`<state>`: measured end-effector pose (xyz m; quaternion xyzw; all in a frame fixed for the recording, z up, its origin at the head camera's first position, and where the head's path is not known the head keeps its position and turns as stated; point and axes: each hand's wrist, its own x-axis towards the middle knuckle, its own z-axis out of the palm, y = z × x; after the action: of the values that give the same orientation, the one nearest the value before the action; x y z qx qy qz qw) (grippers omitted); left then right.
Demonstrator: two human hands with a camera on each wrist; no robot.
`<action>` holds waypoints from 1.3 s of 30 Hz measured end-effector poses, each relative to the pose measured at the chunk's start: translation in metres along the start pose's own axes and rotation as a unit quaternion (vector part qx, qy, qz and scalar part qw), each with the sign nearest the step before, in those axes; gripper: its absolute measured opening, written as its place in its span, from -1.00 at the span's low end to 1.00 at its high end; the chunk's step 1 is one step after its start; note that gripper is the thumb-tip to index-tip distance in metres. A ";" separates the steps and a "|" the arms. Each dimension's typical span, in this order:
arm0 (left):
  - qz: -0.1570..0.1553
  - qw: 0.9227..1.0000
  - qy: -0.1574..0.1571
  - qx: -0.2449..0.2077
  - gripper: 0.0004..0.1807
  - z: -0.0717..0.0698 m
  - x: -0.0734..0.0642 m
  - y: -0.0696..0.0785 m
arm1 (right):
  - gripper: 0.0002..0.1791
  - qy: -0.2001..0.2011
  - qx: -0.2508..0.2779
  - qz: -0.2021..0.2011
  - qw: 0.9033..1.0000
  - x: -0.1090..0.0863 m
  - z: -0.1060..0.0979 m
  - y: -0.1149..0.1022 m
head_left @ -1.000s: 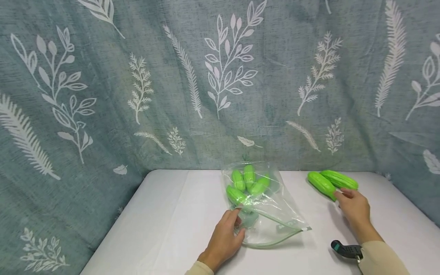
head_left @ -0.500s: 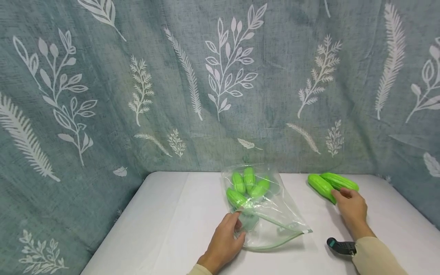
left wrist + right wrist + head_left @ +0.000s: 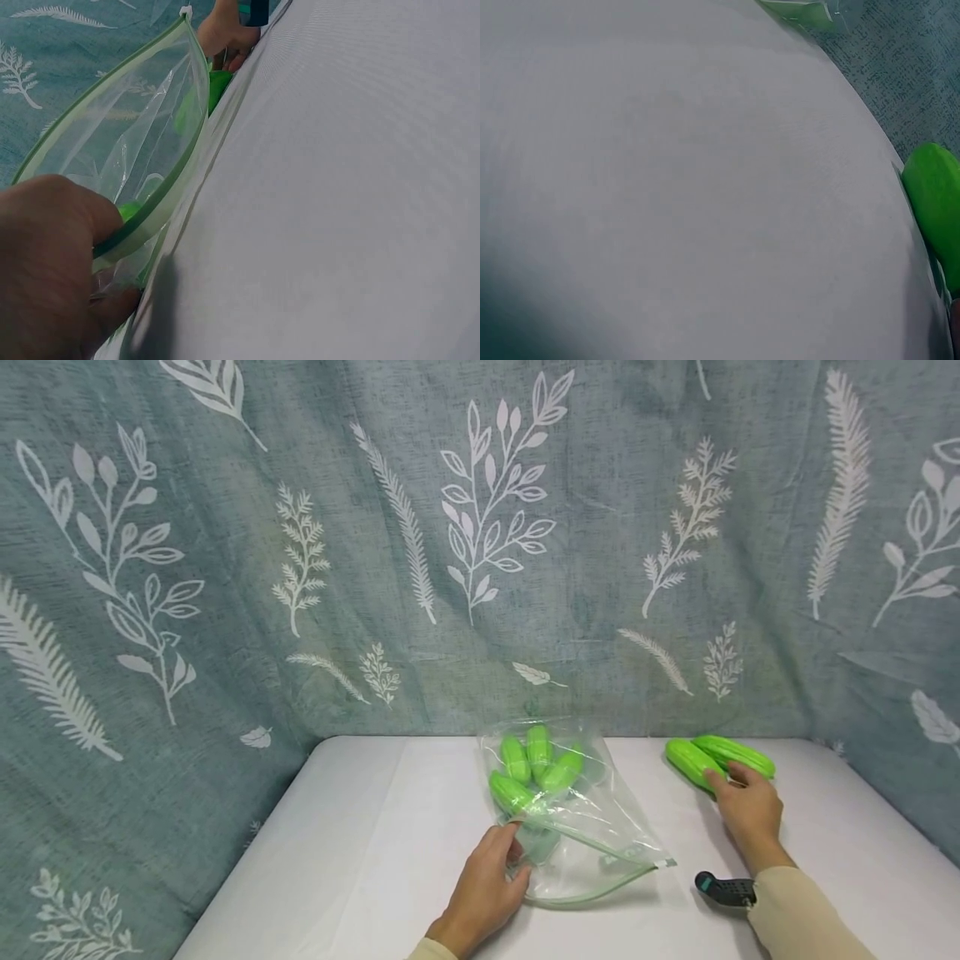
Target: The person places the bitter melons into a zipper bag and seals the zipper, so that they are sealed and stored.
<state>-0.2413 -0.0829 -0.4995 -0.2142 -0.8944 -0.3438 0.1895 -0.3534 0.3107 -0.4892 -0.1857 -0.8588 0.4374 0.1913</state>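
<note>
Pickup of the nearer cucumber, close to the back-right corner of the table, seems to be the step in hand: its near end is pinched by the right hand. By the left hand, the rim of the clear bag is pinched, its mouth held apart. For lifting, a hold clear of the farther cucumber is called for. Compared with half a second ago, more of that near end is covered by the right hand.
</note>
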 end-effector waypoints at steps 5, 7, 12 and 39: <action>-0.006 1.000 -0.003 0.002 -0.36 0.000 0.000 0.001 | -0.24 0.004 -0.017 -0.005 1.000 0.000 0.003 0.000; -0.007 1.000 -0.005 0.003 -0.36 0.000 0.000 0.001 | -0.26 0.005 -0.026 -0.010 1.000 -0.002 0.003 -0.001; -0.002 1.000 -0.006 -0.002 -0.35 0.000 -0.001 0.001 | -0.30 -0.003 -0.048 -0.016 0.999 -0.005 0.002 -0.002; 0.011 1.000 0.004 -0.008 -0.37 0.000 -0.002 0.000 | -0.35 -0.028 -0.043 -0.042 0.998 -0.011 0.002 -0.002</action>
<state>-0.2401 -0.0831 -0.5007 -0.2239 -0.8884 -0.3498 0.1954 -0.3453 0.3028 -0.4900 -0.1455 -0.8888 0.3969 0.1767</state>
